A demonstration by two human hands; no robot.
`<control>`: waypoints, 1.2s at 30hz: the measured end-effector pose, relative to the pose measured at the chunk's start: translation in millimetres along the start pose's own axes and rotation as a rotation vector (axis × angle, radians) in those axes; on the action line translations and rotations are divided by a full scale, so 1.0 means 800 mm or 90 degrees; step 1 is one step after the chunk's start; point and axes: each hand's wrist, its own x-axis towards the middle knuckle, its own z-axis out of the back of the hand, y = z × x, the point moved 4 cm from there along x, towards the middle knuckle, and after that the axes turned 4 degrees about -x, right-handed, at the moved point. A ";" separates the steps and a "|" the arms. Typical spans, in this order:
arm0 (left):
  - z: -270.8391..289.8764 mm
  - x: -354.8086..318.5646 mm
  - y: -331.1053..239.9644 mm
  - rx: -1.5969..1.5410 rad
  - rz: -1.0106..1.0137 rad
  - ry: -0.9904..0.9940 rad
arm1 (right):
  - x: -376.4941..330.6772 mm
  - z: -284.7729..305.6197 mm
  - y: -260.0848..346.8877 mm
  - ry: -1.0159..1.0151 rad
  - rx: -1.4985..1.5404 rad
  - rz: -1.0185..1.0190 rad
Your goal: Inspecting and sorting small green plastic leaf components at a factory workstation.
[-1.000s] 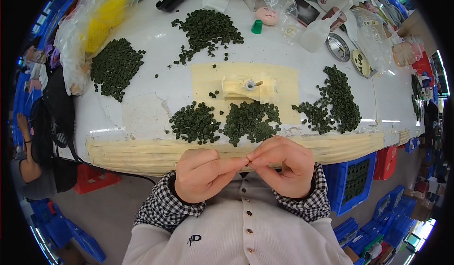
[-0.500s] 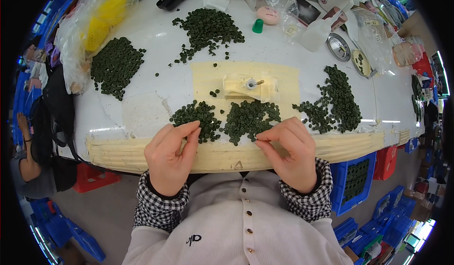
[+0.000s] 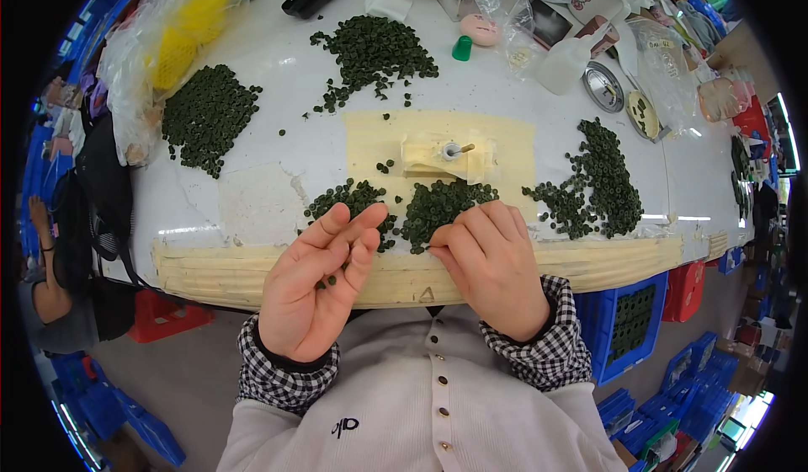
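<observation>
The right hand (image 3: 492, 266) lies knuckles-up at the table's near edge, so its fingertips are hidden; they seem pressed together at the rim of a pile of small dark green pieces (image 3: 442, 207), but whether they pinch one cannot be told. The left hand (image 3: 316, 282) is turned palm-up with its fingers loosely spread, and about three green pieces in the palm (image 3: 326, 282) rest loose, not gripped. Each piece is too small to make out in shape.

Six green piles show on the white table (image 3: 252, 186). One touches the right fingertips, a second pile (image 3: 349, 202) sits just past the left fingers, and a long right-hand pile (image 3: 593, 186) lies well out to the right of the right hand. A left pile (image 3: 206, 114) and a far pile (image 3: 374, 47) lie well beyond both hands. A sixth is barely seen at the table's far right end.

Straight beyond the right hand stands one small cream fixture (image 3: 446, 154) with a pin, on a tan mat (image 3: 505, 135). The clutter at the far edge is cut off; one green cap (image 3: 462, 48) and one white squeeze bottle (image 3: 566, 58) are clear.
</observation>
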 end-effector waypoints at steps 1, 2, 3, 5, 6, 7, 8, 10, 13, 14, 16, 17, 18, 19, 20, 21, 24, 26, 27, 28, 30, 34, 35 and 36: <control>0.001 0.000 0.002 0.009 0.004 -0.032 | -0.001 -0.001 -0.001 0.002 -0.007 -0.005; -0.003 0.000 0.005 0.017 0.008 -0.064 | -0.001 0.000 -0.003 -0.004 -0.001 -0.018; -0.005 0.000 0.007 0.026 0.012 -0.096 | -0.002 0.002 -0.004 -0.011 0.004 -0.032; -0.004 0.001 0.013 0.040 0.035 -0.113 | -0.002 0.005 -0.007 -0.036 0.043 -0.055; -0.003 0.001 0.015 0.048 0.047 -0.122 | -0.002 0.008 -0.009 -0.056 0.078 -0.066; 0.000 0.001 0.017 0.056 0.055 -0.096 | -0.003 0.011 -0.012 -0.076 0.113 -0.077; 0.008 0.001 0.021 0.063 0.063 -0.070 | -0.004 0.013 -0.012 -0.080 0.123 -0.084; 0.007 -0.001 0.025 0.127 0.085 -0.095 | -0.007 0.016 -0.013 -0.086 0.145 -0.098; 0.008 0.000 0.029 0.153 0.117 0.016 | -0.009 0.015 -0.016 -0.098 0.169 -0.099; 0.008 0.000 0.030 0.155 0.110 0.012 | -0.010 0.016 -0.016 -0.099 0.174 -0.104; 0.009 0.000 0.033 0.156 0.095 0.003 | -0.010 0.016 -0.017 -0.099 0.186 -0.112; 0.005 0.001 0.033 0.170 0.087 -0.016 | -0.010 0.016 -0.017 -0.108 0.198 -0.133; -0.003 0.002 0.032 0.183 0.082 -0.035 | -0.010 0.017 -0.017 -0.118 0.209 -0.156; -0.007 0.003 0.032 0.197 0.076 -0.053 | -0.010 0.017 -0.017 -0.127 0.220 -0.178; -0.007 0.004 0.033 0.203 0.076 -0.038 | -0.011 0.017 -0.017 -0.138 0.238 -0.194; -0.007 0.005 0.034 0.210 0.075 -0.023 | -0.011 0.016 -0.018 -0.149 0.257 -0.209; -0.009 0.007 0.036 0.210 0.084 -0.001 | -0.013 0.015 -0.020 -0.148 0.272 -0.221; -0.008 0.008 0.038 0.203 0.097 0.022 | -0.014 0.015 -0.021 -0.132 0.267 -0.223; -0.004 0.009 0.039 0.200 0.105 0.042 | -0.015 0.016 -0.021 -0.122 0.265 -0.226; -0.002 0.010 0.040 0.197 0.113 0.061 | -0.015 0.016 -0.022 -0.112 0.263 -0.228; 0.000 0.009 0.043 0.191 0.114 0.050 | -0.014 0.017 -0.022 -0.112 0.257 -0.207; -0.006 0.012 0.047 0.212 0.092 -0.022 | -0.012 0.018 -0.025 -0.131 0.272 -0.188; -0.004 0.012 0.047 0.206 0.095 -0.015 | -0.013 0.017 -0.026 -0.116 0.303 -0.210; -0.002 0.013 0.046 0.200 0.101 -0.007 | -0.014 0.019 -0.026 -0.101 0.332 -0.232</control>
